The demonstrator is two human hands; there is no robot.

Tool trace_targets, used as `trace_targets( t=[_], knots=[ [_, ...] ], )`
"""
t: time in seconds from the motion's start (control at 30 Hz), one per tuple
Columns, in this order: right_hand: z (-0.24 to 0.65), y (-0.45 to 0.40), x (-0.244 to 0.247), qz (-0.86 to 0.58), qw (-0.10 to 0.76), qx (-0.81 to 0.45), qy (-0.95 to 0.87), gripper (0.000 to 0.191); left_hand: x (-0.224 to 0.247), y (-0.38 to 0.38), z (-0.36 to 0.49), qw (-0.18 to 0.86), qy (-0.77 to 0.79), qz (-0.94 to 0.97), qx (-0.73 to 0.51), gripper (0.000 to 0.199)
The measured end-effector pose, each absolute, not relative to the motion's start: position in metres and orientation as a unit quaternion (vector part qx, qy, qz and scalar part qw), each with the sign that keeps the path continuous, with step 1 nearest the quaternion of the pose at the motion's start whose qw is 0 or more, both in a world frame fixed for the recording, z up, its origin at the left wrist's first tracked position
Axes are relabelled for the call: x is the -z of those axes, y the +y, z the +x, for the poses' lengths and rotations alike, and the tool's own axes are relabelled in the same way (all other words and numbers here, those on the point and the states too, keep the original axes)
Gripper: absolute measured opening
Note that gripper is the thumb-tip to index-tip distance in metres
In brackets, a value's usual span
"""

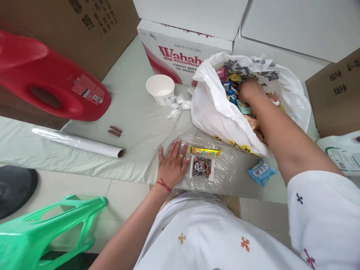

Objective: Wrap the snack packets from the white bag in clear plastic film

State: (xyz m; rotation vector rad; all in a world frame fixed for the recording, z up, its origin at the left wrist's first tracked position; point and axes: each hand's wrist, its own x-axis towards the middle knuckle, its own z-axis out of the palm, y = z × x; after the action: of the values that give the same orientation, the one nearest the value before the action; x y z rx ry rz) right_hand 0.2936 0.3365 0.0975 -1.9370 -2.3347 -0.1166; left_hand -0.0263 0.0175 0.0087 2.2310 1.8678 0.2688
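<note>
My left hand [174,165] lies flat with its fingers spread on the left part of a sheet of clear plastic film [225,176]. Just right of its fingers, a yellow stick packet [205,151] lies above a dark snack packet with white edges [201,168], both on the film. My right hand [250,90] reaches into a white plastic bag [209,101] full of colourful wrapped snacks; its fingertips are hidden among the packets. A blue packet [261,172] rests on the table right of the film.
A paper cup [161,90] stands near small crumpled plastic pieces [180,105]. A film roll [81,143], red jug [53,82] and brown strips [114,131] are at left. Boxes [174,52] line the back. A green stool [56,225] stands below left; a white jug [343,153] is at right.
</note>
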Motion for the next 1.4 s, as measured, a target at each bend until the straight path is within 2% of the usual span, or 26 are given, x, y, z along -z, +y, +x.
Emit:
trace_targets(
  t=[0.17, 0.23, 0.3, 0.37, 0.43, 0.47, 0.5, 0.6, 0.7, 0.8, 0.93, 1.17, 1.33, 1.4],
  knots=[
    [0.282, 0.321, -0.107, -0.715, -0.025, 0.008, -0.699, 0.052, -0.011, 0.017, -0.026, 0.120, 0.633, 0.757, -0.106, 0.058],
    [0.286, 0.307, -0.124, -0.726, -0.014, -0.001, -0.687, 0.057, -0.011, 0.016, -0.026, 0.125, 0.633, 0.756, -0.113, 0.058],
    [0.294, 0.280, -0.148, -0.721, 0.060, 0.003, -0.690, 0.052, -0.011, 0.016, -0.026, 0.128, 0.631, 0.756, -0.118, 0.058],
    [0.298, 0.238, -0.175, -0.682, 0.187, 0.013, -0.707, 0.044, -0.011, 0.016, -0.027, 0.130, 0.630, 0.756, -0.121, 0.058],
    [0.292, 0.185, -0.196, -0.603, 0.309, -0.001, -0.736, 0.040, -0.009, 0.016, -0.028, 0.132, 0.629, 0.756, -0.123, 0.058],
    [0.285, 0.157, -0.201, -0.550, 0.332, -0.025, -0.766, 0.038, -0.009, 0.015, -0.028, 0.132, 0.628, 0.757, -0.124, 0.058],
    [0.275, 0.132, -0.202, -0.494, 0.327, -0.082, -0.801, 0.036, -0.008, 0.015, -0.028, 0.132, 0.626, 0.758, -0.125, 0.057],
    [0.236, 0.077, -0.171, -0.397, 0.157, -0.203, -0.881, 0.034, -0.006, 0.015, -0.028, 0.129, 0.625, 0.760, -0.127, 0.056],
    [0.205, 0.059, -0.116, -0.440, 0.003, -0.161, -0.884, 0.037, -0.006, 0.015, -0.028, 0.128, 0.625, 0.760, -0.129, 0.055],
    [0.194, 0.060, -0.076, -0.475, -0.067, -0.104, -0.871, 0.044, -0.006, 0.015, -0.028, 0.130, 0.623, 0.760, -0.134, 0.056],
    [0.199, 0.068, -0.058, -0.488, -0.064, -0.099, -0.865, 0.049, -0.006, 0.015, -0.029, 0.134, 0.623, 0.760, -0.131, 0.056],
    [0.205, 0.088, -0.065, -0.465, -0.079, -0.159, -0.867, 0.040, -0.003, 0.014, -0.030, 0.132, 0.620, 0.762, -0.134, 0.056],
    [0.213, 0.078, -0.092, -0.479, -0.011, -0.231, -0.847, 0.034, -0.005, 0.014, -0.030, 0.133, 0.618, 0.761, -0.142, 0.056],
    [0.212, 0.067, -0.095, -0.464, 0.009, -0.265, -0.845, 0.039, -0.005, 0.014, -0.030, 0.134, 0.618, 0.762, -0.140, 0.057]
  ],
)
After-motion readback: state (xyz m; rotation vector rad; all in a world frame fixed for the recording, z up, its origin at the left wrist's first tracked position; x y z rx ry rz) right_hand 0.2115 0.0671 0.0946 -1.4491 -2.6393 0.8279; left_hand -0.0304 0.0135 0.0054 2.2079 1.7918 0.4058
